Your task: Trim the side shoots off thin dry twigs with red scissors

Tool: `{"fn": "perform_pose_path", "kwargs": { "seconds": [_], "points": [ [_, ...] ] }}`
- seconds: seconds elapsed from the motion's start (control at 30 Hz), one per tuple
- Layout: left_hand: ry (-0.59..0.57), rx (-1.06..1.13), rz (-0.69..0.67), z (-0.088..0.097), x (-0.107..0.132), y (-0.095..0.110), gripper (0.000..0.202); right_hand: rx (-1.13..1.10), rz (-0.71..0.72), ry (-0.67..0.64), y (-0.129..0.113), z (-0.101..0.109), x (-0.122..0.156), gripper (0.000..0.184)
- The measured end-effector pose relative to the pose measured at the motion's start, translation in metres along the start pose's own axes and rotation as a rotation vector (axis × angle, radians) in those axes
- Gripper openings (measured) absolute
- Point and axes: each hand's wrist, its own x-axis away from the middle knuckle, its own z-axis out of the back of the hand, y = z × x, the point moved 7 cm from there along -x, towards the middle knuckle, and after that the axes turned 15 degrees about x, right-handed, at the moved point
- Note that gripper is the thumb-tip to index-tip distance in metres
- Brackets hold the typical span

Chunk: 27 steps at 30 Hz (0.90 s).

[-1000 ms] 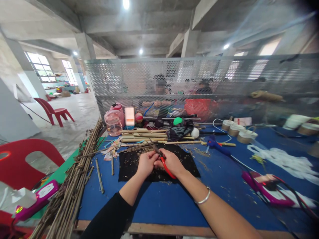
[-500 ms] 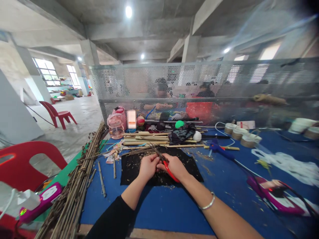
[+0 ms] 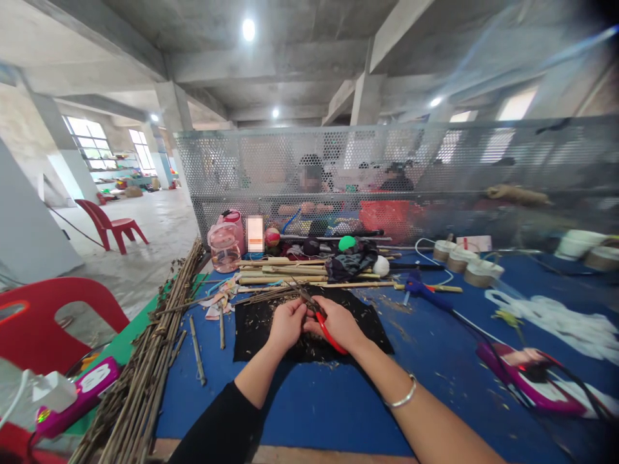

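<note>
My right hand (image 3: 340, 323) is closed round red-handled scissors (image 3: 327, 328), blades pointing up and left. My left hand (image 3: 287, 322) is closed beside it, pinching a thin dry twig (image 3: 303, 296) at the blades. Both hands hover over a black cloth (image 3: 256, 328) strewn with small clippings on the blue table (image 3: 338, 399). A silver bangle sits on my right wrist.
A long bundle of dry sticks (image 3: 145, 361) lies along the table's left edge. Bamboo rods (image 3: 285, 270), a pink jug (image 3: 224, 245), a blue glue gun (image 3: 425, 290), tape rolls (image 3: 464, 261), and a purple tool (image 3: 527, 380) surround the cloth. People sit behind a mesh screen (image 3: 387, 167). Red chair (image 3: 43, 322) at left.
The view shifted slightly; my hands stay together over the cloth, with the scissors still at the twig.
</note>
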Motion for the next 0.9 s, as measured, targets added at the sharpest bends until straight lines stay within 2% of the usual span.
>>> {"fn": "perform_pose_path", "kwargs": {
  "seconds": [0.13,0.27,0.5,0.73,0.9],
  "points": [
    [-0.022,0.022,-0.03,-0.001,-0.001,-0.001,0.018,0.023,0.088,0.069,-0.002,-0.004,-0.002,0.065],
    [-0.041,0.033,-0.031,-0.005,0.002,0.002,0.017,0.034,0.122,0.113,-0.002,-0.005,-0.004,0.068],
    [-0.094,-0.033,-0.074,-0.01,0.006,0.007,0.023,0.008,0.14,0.114,-0.003,0.0,-0.003,0.071],
    [-0.066,-0.184,-0.139,-0.007,0.007,0.013,0.024,-0.046,0.067,0.018,-0.002,0.001,-0.003,0.055],
    [-0.009,-0.194,-0.102,-0.003,0.006,0.008,0.027,-0.077,0.036,-0.014,-0.004,0.002,-0.002,0.042]
  ]
}}
